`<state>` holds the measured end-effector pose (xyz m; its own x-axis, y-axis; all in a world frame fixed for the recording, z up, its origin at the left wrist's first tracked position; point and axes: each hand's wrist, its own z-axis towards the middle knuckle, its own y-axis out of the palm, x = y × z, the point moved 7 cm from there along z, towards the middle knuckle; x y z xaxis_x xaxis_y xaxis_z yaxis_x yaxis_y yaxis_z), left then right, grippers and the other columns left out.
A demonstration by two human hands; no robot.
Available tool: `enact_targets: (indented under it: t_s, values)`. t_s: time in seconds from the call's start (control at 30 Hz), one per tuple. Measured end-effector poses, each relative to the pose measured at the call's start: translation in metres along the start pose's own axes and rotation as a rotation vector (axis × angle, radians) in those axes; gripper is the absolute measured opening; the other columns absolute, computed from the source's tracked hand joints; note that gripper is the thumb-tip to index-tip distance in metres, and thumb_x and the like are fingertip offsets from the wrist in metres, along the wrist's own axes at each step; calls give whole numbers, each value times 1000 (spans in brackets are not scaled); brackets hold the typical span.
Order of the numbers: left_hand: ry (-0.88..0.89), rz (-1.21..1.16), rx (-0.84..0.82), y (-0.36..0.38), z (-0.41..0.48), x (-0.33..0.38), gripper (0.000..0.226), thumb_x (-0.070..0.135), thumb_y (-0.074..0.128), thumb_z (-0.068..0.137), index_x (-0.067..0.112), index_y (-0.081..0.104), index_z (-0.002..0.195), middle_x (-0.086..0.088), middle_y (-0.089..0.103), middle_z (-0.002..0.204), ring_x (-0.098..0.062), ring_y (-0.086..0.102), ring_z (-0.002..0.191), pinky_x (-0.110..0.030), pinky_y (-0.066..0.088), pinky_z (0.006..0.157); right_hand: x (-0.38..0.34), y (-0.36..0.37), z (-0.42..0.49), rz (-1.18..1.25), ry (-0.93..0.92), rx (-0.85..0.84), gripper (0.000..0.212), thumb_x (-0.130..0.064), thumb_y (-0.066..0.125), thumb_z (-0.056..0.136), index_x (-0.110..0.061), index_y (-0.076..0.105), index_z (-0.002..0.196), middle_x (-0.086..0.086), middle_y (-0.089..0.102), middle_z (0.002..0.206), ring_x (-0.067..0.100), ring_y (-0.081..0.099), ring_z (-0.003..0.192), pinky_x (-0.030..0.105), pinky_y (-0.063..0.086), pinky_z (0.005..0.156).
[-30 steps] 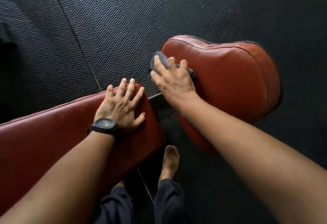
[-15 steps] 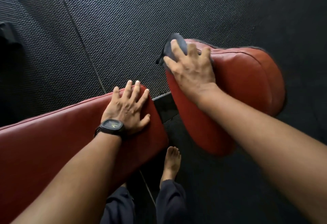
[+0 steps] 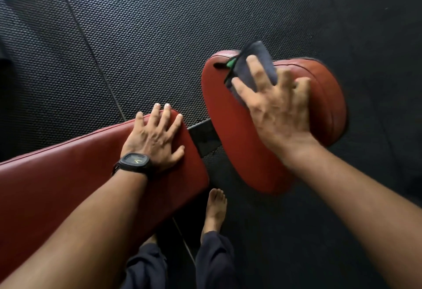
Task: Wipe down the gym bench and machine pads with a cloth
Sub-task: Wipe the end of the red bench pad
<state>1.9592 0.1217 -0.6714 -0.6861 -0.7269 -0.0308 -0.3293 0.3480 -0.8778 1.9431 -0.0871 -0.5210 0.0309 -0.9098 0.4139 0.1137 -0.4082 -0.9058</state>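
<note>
Grey cloth (image 3: 255, 65) atop red pad (image 3: 228, 129)

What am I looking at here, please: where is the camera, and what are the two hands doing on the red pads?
The camera sits on the person's head and looks down, so both forearms reach in from the bottom. The left hand, with a black watch on its wrist, rests flat on the long red bench pad. The right hand presses a dark grey cloth with spread fingers against the far end of the separate rounded red pad. Underneath are a dark studded floor and the person's bare foot.
</note>
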Motion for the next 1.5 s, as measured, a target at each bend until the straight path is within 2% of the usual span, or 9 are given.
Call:
enact_targets:
  t_s: [0.1, 0.3, 0.47, 0.67, 0.97, 1.1, 1.23, 1.37, 1.5]
  values:
    - [1, 19, -10, -1, 1, -1, 89, 72, 18, 88, 24, 14, 163, -17, 15, 168, -38, 16, 153, -63, 24, 115, 2, -10, -31, -7, 29, 38, 40, -12, 43, 105, -34, 62, 132, 2, 48, 153, 35, 39, 102, 44, 43, 72]
    - [-7, 21, -21, 0, 2, -2, 93, 72, 11, 83, 23, 20, 162, -17, 20, 167, -39, 20, 152, -63, 25, 113, -39, 9, -40, -87, -233, -63, 41, -19, 40, 99, -33, 66, 128, -3, 47, 154, 33, 38, 109, 43, 43, 76]
    - [-9, 11, -29, -2, 1, 0, 95, 71, 9, 82, 23, 20, 162, -17, 18, 167, -38, 19, 152, -63, 23, 114, 36, -31, -45, -21, 151, 135, 41, -18, 51, 104, -41, 57, 137, 1, 45, 154, 34, 42, 105, 44, 42, 72]
    - [-10, 29, -25, -1, 2, -1, 94, 73, 7, 82, 25, 13, 162, -15, 13, 168, -37, 15, 153, -61, 23, 114, 7, -14, -86, 78, 443, 29, 53, -19, 62, 97, -44, 49, 142, -1, 25, 157, 33, 47, 98, 44, 45, 69]
    - [-5, 6, -14, -3, 0, 0, 89, 73, 16, 87, 26, 13, 162, -14, 11, 169, -35, 11, 155, -60, 22, 116, -104, 59, -123, 176, 88, 59, 43, -8, 37, 106, -30, 69, 122, -5, 44, 147, 35, 48, 97, 40, 46, 65]
    - [-5, -28, -7, -6, -3, 0, 89, 72, 16, 86, 26, 14, 162, -13, 11, 169, -33, 11, 155, -59, 20, 117, -155, 90, -123, 208, -93, -70, 23, -15, 59, 93, -25, 72, 109, -2, 50, 144, 32, 45, 94, 39, 44, 65]
    - [-1, -65, -61, -8, -7, 0, 80, 69, 26, 95, 28, 12, 162, -10, 6, 170, -29, 4, 157, -56, 10, 123, -140, 68, -114, 308, 11, -95, 20, -13, 61, 91, -23, 70, 105, 0, 56, 141, 32, 51, 86, 40, 45, 63]
    - [-104, -448, -68, -28, -13, -1, 62, 58, 35, 102, 29, 31, 158, 0, 23, 168, -19, 12, 156, -49, 2, 125, -106, 11, -97, 450, 146, -3, 31, -12, 58, 90, -26, 70, 115, 5, 58, 138, 32, 54, 88, 43, 49, 66]
    - [-247, -1462, -184, -83, -36, 19, 38, 43, 42, 107, 24, 59, 135, 1, 60, 139, -19, 51, 136, -42, 33, 117, -66, -48, -72, 607, 315, 38, 56, -27, 81, 76, -30, 66, 129, 4, 48, 144, 31, 48, 97, 45, 49, 77]
